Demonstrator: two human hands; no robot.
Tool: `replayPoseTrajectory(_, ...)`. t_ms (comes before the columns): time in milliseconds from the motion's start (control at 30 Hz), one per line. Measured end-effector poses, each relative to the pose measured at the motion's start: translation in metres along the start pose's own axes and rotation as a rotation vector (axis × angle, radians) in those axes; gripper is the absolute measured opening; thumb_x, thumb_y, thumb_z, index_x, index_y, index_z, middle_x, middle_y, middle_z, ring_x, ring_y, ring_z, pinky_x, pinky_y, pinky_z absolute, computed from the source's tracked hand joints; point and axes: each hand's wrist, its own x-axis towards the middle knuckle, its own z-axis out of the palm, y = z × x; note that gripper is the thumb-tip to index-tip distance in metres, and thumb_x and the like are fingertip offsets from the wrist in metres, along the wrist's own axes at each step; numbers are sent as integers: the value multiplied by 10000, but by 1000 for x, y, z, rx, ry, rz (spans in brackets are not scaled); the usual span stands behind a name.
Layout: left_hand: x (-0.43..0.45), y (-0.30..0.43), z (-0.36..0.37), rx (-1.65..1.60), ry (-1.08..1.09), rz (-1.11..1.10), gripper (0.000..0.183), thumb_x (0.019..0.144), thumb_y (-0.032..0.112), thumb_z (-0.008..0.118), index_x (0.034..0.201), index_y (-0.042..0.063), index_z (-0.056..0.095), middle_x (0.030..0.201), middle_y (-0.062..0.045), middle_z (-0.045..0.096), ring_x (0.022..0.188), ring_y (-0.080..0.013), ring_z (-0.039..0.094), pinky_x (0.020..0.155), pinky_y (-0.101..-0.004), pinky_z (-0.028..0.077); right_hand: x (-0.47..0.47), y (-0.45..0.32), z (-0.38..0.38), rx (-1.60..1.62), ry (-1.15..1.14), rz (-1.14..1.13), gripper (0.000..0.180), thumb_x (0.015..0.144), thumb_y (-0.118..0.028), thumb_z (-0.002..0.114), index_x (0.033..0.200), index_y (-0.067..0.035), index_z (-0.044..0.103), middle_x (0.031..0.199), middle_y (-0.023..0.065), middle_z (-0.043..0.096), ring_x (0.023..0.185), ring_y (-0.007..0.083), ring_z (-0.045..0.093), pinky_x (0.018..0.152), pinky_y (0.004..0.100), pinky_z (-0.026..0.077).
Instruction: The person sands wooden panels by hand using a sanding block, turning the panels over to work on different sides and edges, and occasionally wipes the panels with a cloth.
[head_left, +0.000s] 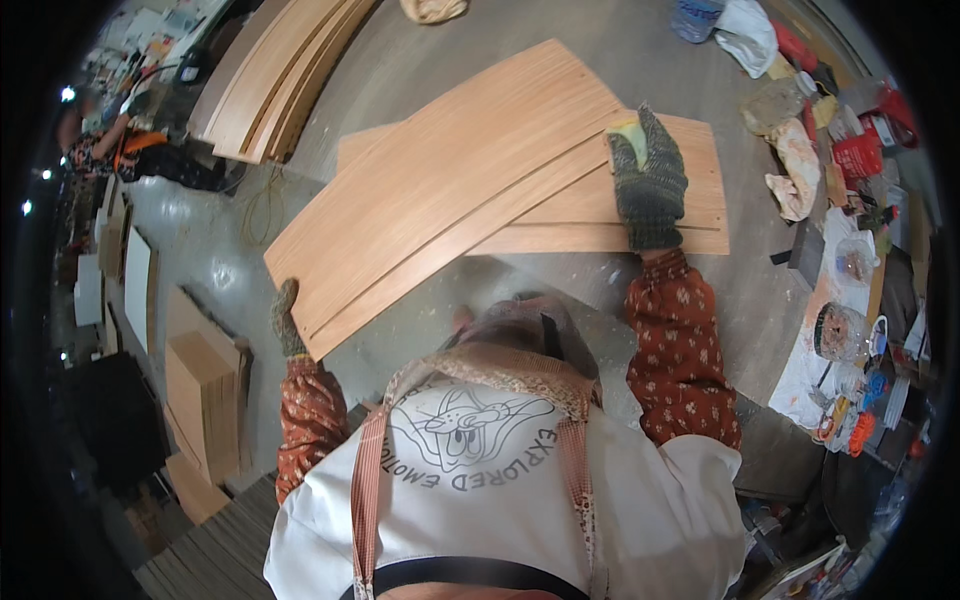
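Observation:
A long wood-grain panel (450, 180) with a narrow groove near its lower edge lies tilted across a second grooved panel (675, 217). My left hand (287, 319), in a knitted glove, grips the upper panel's lower left corner, with the fingers hidden beneath it. At the panel's right end is my right hand (651, 180), in a dark knitted glove with a yellow-green patch. Its fingers point away from me, and it lies over the lower panel; a yellow-green thing, perhaps a sponge or cloth, shows at its thumb side, against the upper panel's edge.
Stacked wooden panels (281, 75) lie at the table's upper left. Cloths, bottles and plastic jars (840, 330) crowd the right side. More boards (202, 397) stand on the floor at left. Another person (142, 150) is at the far upper left, near a cable (262, 210).

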Motion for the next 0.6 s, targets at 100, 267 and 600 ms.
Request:
replayPoseTrajectory(100,-3,0,12,-28,-78,131,332,908,160,510,1155,-47,589,1159,-128,611,1045,-203,586,970,-338,444,-39,-60,-1,123,-180,-62,522,838,-279,679,1246,5,521,1129,198,598,1064,305,556,922,394,457)
replayPoseTrajectory(267,-3,30,41,121,-245,348,332,928,120,457,1193,-49,564,1206,-158,596,1109,-226,574,993,-356,442,-128,-183,27,377,-241,-572,554,804,-288,641,1261,-19,479,1069,131,590,930,276,592,818,398,507)
replayPoseTrajectory(600,-17,72,65,294,-535,351,370,847,86,602,1194,-35,559,1150,-134,612,1057,-208,591,937,-331,472,-118,-244,5,437,-89,-952,436,801,-181,592,1217,-68,527,1076,96,579,931,255,574,698,371,500)
